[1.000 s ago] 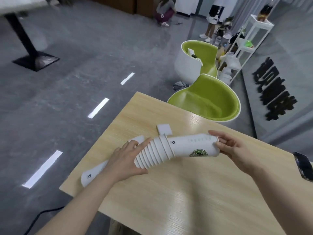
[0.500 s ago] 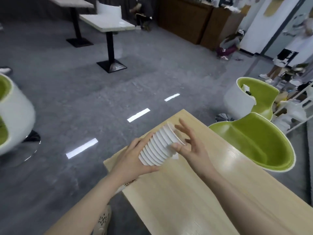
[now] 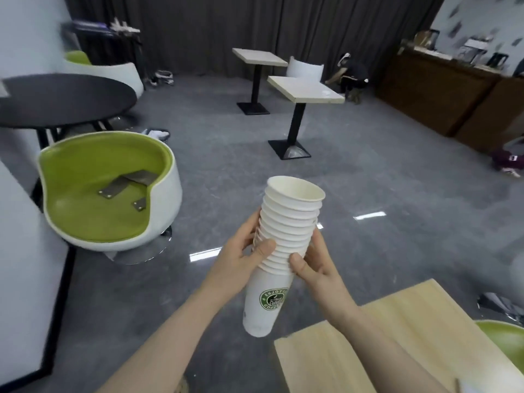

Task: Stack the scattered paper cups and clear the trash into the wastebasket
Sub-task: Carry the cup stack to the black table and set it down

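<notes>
The stack of paper cups [image 3: 285, 245] stands upright in mid-air, off the wooden table [image 3: 402, 341] and over the grey floor [image 3: 368, 171], mouths up, with the open top cup showing its pale inside and the lowest cup bearing a green round logo; I judge it is held vertical like this so the nested cups settle by their own weight and the rims line up; the rims are close-set but a little uneven, so the nest may still want squeezing; the left hand [image 3: 241, 262] wraps the near-left side of the stack, thumb across the front on the lower rims and fingers curled behind, a firm grip on the stack; the right hand [image 3: 317, 265] clasps the opposite side, thumb pressed on the lowest rims and fingers round the back, so both hands grip the one stack between them, probably to steady a tall, light column that could buckle or slide apart; no wastebasket shows in this view, and I cannot tell where it is; beyond stand a green and white chair [image 3: 107, 194] to the left, a black round table [image 3: 65, 100] behind it, and two small square tables [image 3: 303, 89] farther off.
</notes>
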A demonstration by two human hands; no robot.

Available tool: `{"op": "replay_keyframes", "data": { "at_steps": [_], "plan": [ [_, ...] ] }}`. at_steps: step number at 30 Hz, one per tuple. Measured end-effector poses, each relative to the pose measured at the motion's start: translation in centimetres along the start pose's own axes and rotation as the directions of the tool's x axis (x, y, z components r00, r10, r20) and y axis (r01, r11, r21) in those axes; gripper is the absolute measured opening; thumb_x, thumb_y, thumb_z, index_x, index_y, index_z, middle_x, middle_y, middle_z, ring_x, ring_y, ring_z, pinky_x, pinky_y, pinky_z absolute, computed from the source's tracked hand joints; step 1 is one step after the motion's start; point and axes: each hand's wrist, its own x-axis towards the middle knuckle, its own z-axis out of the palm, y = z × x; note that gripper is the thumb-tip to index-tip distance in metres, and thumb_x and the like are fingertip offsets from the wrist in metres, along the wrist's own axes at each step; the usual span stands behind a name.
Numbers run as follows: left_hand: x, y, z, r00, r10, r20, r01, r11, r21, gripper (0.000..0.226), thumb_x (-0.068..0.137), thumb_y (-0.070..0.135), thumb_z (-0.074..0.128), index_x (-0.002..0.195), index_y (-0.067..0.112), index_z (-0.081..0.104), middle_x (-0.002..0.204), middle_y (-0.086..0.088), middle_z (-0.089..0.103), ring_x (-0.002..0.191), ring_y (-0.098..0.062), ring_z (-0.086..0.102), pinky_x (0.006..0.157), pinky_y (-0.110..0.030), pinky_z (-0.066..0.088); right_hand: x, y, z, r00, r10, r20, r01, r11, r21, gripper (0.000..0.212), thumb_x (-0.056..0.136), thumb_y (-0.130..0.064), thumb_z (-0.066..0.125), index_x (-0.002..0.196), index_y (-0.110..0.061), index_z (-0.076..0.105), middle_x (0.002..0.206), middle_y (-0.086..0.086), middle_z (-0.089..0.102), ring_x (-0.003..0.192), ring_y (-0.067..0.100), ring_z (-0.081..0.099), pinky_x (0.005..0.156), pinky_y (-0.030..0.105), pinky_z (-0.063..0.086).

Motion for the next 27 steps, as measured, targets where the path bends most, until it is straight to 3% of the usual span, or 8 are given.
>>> {"op": "replay_keyframes", "data": {
  "at_steps": [4,9,13,16,24,27],
  "plan": [
    [5.1,1.3,-8.2,0.994,0.035,-0.104,-0.028,0.997,0.071,0.057,0.077,0.046,0.068,0.127,0.055,0.045,0.125,0.024,0.059,0.117,0.001,0.055,0.092,-0.022,0.045,9.4,-0.5,4.8,0.998,-0.053,0.026,0.052,0.999,0.009,0.067,0.09,-0.013,0.055,0.148,-0.028,0.027,0.144,0.0,0.048,0.132,0.017,0.046,0.108,0.035,0.041],
    [12.2,3.3,-17.8,0.974,0.09,-0.206,-0.07,0.992,0.105,0.063,0.077,0.034,0.073,0.135,0.037,0.048,0.127,0.017,0.061,0.12,-0.003,0.054,0.103,-0.035,0.044,21.1,-1.6,9.8,0.992,-0.124,0.039,0.123,0.992,0.024,0.068,0.088,-0.012,0.057,0.148,-0.029,0.028,0.142,-0.006,0.051,0.13,0.012,0.048,0.105,0.037,0.045],
    [17.8,5.0,-23.4,0.967,0.117,-0.226,-0.098,0.991,0.093,0.058,0.074,0.028,0.075,0.126,0.043,0.052,0.124,0.018,0.063,0.117,-0.001,0.056,0.097,-0.027,0.046,29.1,-2.5,12.4,0.982,-0.189,0.018,0.188,0.98,0.07,0.068,0.091,-0.006,0.059,0.147,-0.031,0.029,0.138,-0.012,0.053,0.127,0.006,0.05,0.105,0.03,0.043],
    [21.8,5.7,-26.4,0.956,0.151,-0.252,-0.132,0.987,0.091,0.06,0.073,0.03,0.075,0.128,0.036,0.052,0.122,0.02,0.063,0.114,0.001,0.057,0.089,-0.018,0.048,34.3,-3.1,13.5,0.975,-0.22,0.005,0.219,0.972,0.086,0.07,0.088,-0.006,0.056,0.146,-0.034,0.03,0.136,-0.015,0.055,0.125,0.003,0.051,0.101,0.028,0.046],
    [33.6,5.8,-30.4,0.93,0.225,-0.29,-0.203,0.974,0.105,0.057,0.08,0.016,0.07,0.12,0.046,0.045,0.108,0.04,0.06,0.102,0.015,0.057,0.077,-0.004,0.044,48.1,-2.7,12.0,0.96,-0.281,0.02,0.278,0.957,0.081,0.074,0.082,-0.016,0.065,0.144,-0.038,0.031,0.135,-0.011,0.056,0.124,0.006,0.053,0.102,0.03,0.046],
    [39.4,5.0,-31.3,0.919,0.24,-0.314,-0.223,0.971,0.091,0.059,0.08,0.021,0.074,0.124,0.046,0.044,0.113,0.033,0.062,0.105,0.011,0.058,0.079,-0.007,0.045,54.4,-2.1,10.2,0.952,-0.298,0.064,0.293,0.953,0.072,0.076,0.081,-0.016,0.063,0.145,-0.039,0.029,0.137,-0.01,0.055,0.125,0.007,0.052,0.103,0.038,0.042]
  ]
}}
